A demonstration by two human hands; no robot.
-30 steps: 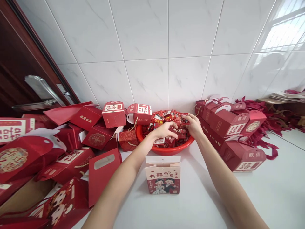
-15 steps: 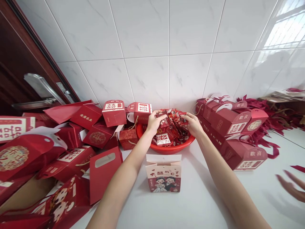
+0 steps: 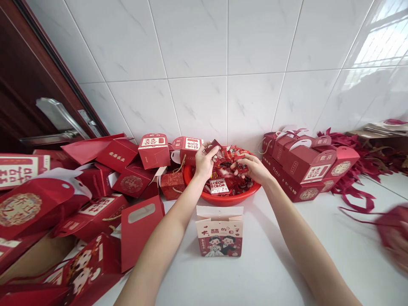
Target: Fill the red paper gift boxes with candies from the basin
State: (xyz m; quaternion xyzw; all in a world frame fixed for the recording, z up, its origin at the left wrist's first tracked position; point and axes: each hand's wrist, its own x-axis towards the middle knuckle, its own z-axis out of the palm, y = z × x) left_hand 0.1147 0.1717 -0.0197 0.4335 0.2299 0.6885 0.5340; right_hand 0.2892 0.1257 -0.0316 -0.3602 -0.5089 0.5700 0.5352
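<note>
**Dark red packet (image 3: 212, 145) pinched over the red basin (image 3: 230, 199)**

I have my left grip (image 3: 204, 163) closed on the packet, thumb against fingers. My right grip (image 3: 256, 169) is partly curled, fingertips among the wrapped sweets (image 3: 234, 180) in the basin — whether it clasps one, I can't tell. On the white bench (image 3: 267, 263) a printed box (image 3: 219, 238) stands upright, nearer me. Red boxes (image 3: 137, 180) crowd the left; gift boxes (image 3: 314, 163) are stacked right, near a co-worker's blurred hand (image 3: 402, 240). Behind rises a tiled wall (image 3: 197, 46).
</note>
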